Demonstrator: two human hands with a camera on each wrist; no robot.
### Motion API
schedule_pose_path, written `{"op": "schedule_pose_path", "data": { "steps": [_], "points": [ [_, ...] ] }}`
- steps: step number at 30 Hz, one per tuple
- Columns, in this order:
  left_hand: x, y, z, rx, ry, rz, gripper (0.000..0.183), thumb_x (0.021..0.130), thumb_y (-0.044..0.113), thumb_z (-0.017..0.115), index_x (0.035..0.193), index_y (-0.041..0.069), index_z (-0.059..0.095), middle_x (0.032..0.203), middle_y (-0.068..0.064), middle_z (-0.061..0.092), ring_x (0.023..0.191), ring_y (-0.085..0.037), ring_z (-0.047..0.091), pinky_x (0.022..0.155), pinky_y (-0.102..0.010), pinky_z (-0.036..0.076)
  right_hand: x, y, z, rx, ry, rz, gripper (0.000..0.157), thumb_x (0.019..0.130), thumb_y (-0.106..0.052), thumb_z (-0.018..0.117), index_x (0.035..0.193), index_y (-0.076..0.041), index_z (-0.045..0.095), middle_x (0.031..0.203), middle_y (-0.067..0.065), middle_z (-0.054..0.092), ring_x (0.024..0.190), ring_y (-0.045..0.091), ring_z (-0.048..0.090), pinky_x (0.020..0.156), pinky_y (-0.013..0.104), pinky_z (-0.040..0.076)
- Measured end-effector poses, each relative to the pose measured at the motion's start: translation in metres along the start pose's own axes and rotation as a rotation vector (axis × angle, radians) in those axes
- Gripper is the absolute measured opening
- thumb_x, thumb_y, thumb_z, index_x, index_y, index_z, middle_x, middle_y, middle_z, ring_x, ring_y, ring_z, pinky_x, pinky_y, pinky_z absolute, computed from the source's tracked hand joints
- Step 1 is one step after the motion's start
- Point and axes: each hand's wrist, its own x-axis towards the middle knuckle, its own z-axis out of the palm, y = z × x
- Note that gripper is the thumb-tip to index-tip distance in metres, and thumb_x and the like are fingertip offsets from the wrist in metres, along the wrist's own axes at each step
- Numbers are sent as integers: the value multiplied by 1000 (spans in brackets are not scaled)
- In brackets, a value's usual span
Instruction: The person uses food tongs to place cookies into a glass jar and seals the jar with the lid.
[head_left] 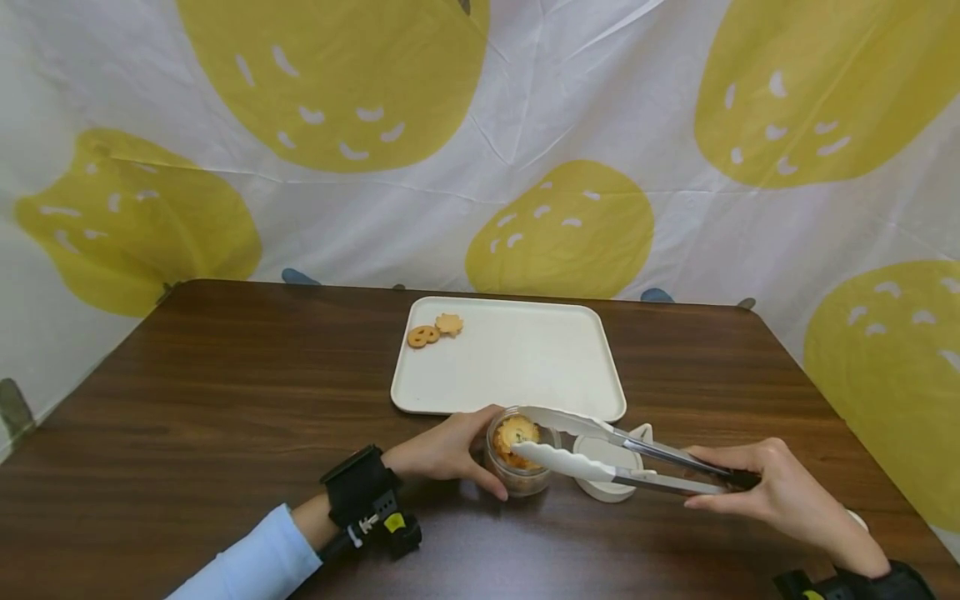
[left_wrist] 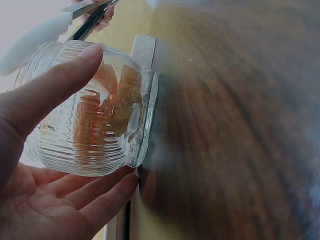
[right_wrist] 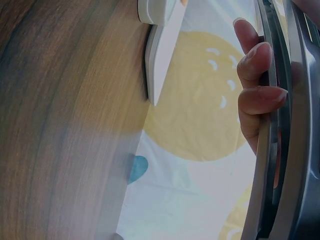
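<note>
A ribbed clear glass jar (head_left: pixel 527 485) stands on the table, with my left hand (head_left: pixel 448 450) holding its side, thumb and fingers around it. Several pieces of cookie are visible through the jar wall, and a round golden cookie (head_left: pixel 517 433) lies uppermost at the mouth. My right hand (head_left: pixel 780 493) grips metal tongs (head_left: pixel 570 422) with white scalloped tips. The tongs' arms are spread over the jar's mouth, and one tip overlaps the cookie's edge; whether it touches is unclear. In the left wrist view, the thumb presses the jar (left_wrist: pixel 95 135).
Beyond the jar lies a white tray (head_left: pixel 525 358) carrying a pretzel-shaped cookie (head_left: pixel 423 336) and a scalloped cookie (head_left: pixel 449 324) at its far left. A round white lid (head_left: pixel 606 493) with a tab rests right of the jar, partly beneath the tongs. A lemon-print cloth (head_left: pixel 555 225) hangs behind the brown table (head_left: pixel 262 375).
</note>
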Motion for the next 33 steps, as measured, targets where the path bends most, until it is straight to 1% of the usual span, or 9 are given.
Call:
{"op": "schedule_pose_path", "data": {
  "steps": [5, 9, 17, 20, 24, 28, 30, 33],
  "points": [
    [0, 0, 0, 1, -9, 8, 79, 61, 23, 80, 125, 3, 39, 122, -15, 56, 112, -21, 48, 99, -42, 39, 0, -1, 0, 2, -1, 6, 43, 62, -14, 78, 103, -6, 66, 83, 15, 72, 74, 10, 64, 57, 13, 50],
    [0, 1, 0, 4, -10, 6, 80, 60, 23, 80, 126, 3, 39, 122, -15, 56, 112, -21, 47, 99, -42, 39, 0, -1, 0, 9, -7, 3, 44, 61, -13, 78, 102, -3, 66, 82, 17, 71, 73, 9, 63, 56, 13, 50],
    [1, 1, -1, 44, 5, -4, 80, 60, 26, 80, 125, 4, 40, 119, -13, 56, 109, -21, 48, 97, -43, 40, 0, 1, 1, 19, -12, 7, 46, 60, -12, 79, 102, -1, 66, 84, 19, 71, 74, 9, 63, 57, 12, 50],
    [1, 1, -1, 39, 2, -2, 79, 60, 26, 80, 125, 5, 40, 119, -13, 56, 109, -21, 48, 97, -43, 40, 1, 1, 1, 27, -7, 12, 45, 60, -11, 79, 101, -1, 66, 83, 18, 71, 71, 7, 62, 54, 12, 49],
    [1, 0, -1, 21, -1, 2, 78, 60, 25, 80, 125, 5, 40, 119, -12, 57, 109, -20, 48, 98, -42, 40, 5, -1, 0, 41, 0, 13, 44, 60, -11, 78, 101, 0, 66, 81, 17, 71, 64, 2, 57, 46, 14, 44],
    [1, 1, 0, 19, 7, -5, 79, 60, 24, 81, 125, 5, 40, 118, -12, 56, 109, -20, 48, 98, -42, 39, 13, -3, -1, 32, 11, 47, 43, 62, -13, 78, 102, -1, 66, 79, 15, 72, 56, 1, 50, 41, 16, 38],
    [1, 0, 0, 17, 12, -7, 79, 59, 24, 81, 124, 5, 41, 118, -12, 56, 110, -21, 48, 98, -41, 39, 19, -4, -1, 14, 16, 77, 44, 63, -15, 78, 103, -2, 66, 77, 11, 72, 52, 1, 46, 39, 16, 35],
    [1, 1, 0, 19, 9, -3, 81, 59, 24, 81, 126, 5, 39, 122, -14, 54, 112, -21, 47, 100, -42, 38, 28, -5, -1, -14, 27, 117, 44, 64, -17, 77, 104, -2, 66, 71, 4, 69, 49, 2, 42, 38, 18, 33]
  ]
}}
